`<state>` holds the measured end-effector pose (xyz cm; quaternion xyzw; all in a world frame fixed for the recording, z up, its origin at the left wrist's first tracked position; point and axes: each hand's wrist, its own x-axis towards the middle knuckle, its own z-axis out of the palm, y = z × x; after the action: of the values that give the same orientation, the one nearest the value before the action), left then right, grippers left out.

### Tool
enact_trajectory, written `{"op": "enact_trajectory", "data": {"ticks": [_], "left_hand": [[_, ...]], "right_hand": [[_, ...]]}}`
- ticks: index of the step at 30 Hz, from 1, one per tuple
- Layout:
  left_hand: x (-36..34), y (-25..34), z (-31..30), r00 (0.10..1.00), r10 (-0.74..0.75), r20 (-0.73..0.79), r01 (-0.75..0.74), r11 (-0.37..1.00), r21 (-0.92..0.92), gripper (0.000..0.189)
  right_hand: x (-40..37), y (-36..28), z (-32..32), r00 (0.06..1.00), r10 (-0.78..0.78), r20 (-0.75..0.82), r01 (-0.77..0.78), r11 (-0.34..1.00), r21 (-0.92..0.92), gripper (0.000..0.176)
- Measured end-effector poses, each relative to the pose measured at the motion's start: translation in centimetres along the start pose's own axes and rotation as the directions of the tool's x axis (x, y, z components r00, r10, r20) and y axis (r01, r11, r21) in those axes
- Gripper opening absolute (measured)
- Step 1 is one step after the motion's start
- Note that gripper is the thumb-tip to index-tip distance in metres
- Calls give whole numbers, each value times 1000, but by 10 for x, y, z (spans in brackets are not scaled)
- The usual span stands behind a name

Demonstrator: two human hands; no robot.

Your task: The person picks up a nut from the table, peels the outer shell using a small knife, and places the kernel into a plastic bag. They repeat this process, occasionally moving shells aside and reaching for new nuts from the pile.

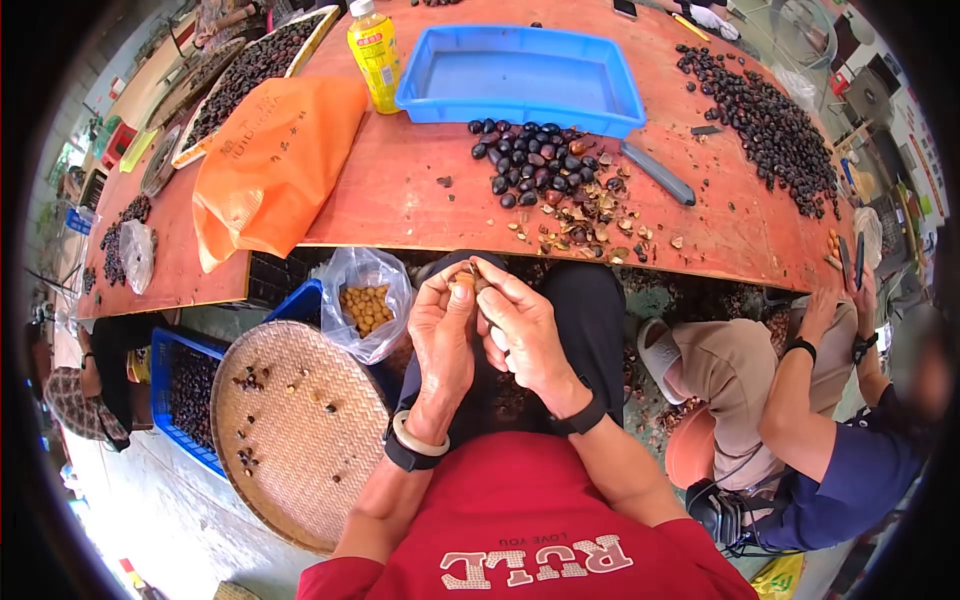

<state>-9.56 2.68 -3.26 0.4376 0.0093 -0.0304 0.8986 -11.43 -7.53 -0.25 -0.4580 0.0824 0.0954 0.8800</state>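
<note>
Both hands are close together over my lap, just off the front edge of the red table. My left hand is closed, its thumb and fingers pinching a small brownish thing. My right hand is closed at the same small thing, fingertips nearly touching those of the left. A whitish object shows partly under the right fingers; its shape is mostly hidden. Dark round fruits lie in a pile on the table, with broken shells in front. A bag of yellow-brown kernels stands beside my left hand.
A blue tray, yellow bottle, orange bag and grey-handled tool lie on the table. A woven round tray and blue crate are at left. At right sits a co-worker, near more dark fruits.
</note>
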Motion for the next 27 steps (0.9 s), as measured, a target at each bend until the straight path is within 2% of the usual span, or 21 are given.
{"op": "enact_trajectory", "data": {"ticks": [1, 3, 4, 5, 7, 8, 10, 13, 14, 15, 18, 22, 24, 26, 27], "left_hand": [[1, 1, 1, 1000, 4, 6, -4, 1000, -1, 28], [2, 5, 4, 998, -52, 27, 54, 997, -47, 32], [0, 10, 11, 996, -82, -30, 80, 994, -78, 34], [0, 12, 13, 997, -77, -32, 74, 994, -83, 34], [0, 15, 15, 993, -111, -51, 105, 988, -114, 34], [0, 12, 10, 993, -106, -52, 100, 988, -117, 34], [-1, 5, 0, 998, -8, 62, 3, 997, 71, 33], [-3, 9, 2, 998, -54, -29, 53, 998, -22, 32], [-3, 15, 6, 992, -124, -19, 122, 990, -73, 30], [-3, 15, 7, 992, -125, -21, 123, 990, -73, 30], [-3, 14, 6, 996, -92, -8, 92, 991, 98, 29], [-3, 16, 8, 990, -138, -26, 140, 982, 126, 29], [-3, 16, 8, 986, -155, -59, 159, 984, 78, 28], [-4, 14, 6, 988, -144, -52, 148, 986, 80, 28], [-4, 12, 5, 991, -127, -45, 130, 989, 75, 28]], "right_hand": [[-1, -3, 0, 1000, -7, 2, 7, 1000, -2, 38], [-4, -11, -2, 997, 73, 41, -78, 984, 161, 37], [-3, -10, -5, 992, 95, 77, -110, 969, 221, 36], [-3, -12, -6, 992, 96, 82, -112, 970, 214, 36], [-4, -12, -5, 986, 127, 111, -157, 930, 332, 36], [-6, -12, -4, 985, 127, 115, -158, 932, 327, 36], [-10, -9, -3, 995, 80, 57, -88, 984, 153, 37], [-20, -16, -1, 987, 128, 97, -145, 968, 203, 38], [-19, -16, -7, 983, 129, 132, -159, 954, 253, 37], [-19, -17, -7, 983, 131, 132, -161, 954, 253, 37], [-20, -18, -8, 985, 129, 111, -155, 949, 276, 37], [-21, -21, -7, 987, 124, 97, -147, 951, 271, 37], [-23, -24, -7, 987, 135, 83, -153, 949, 276, 38], [-27, -30, -5, 986, 143, 89, -152, 983, 106, 42], [-29, -31, -5, 987, 140, 83, -149, 982, 114, 42]]}}
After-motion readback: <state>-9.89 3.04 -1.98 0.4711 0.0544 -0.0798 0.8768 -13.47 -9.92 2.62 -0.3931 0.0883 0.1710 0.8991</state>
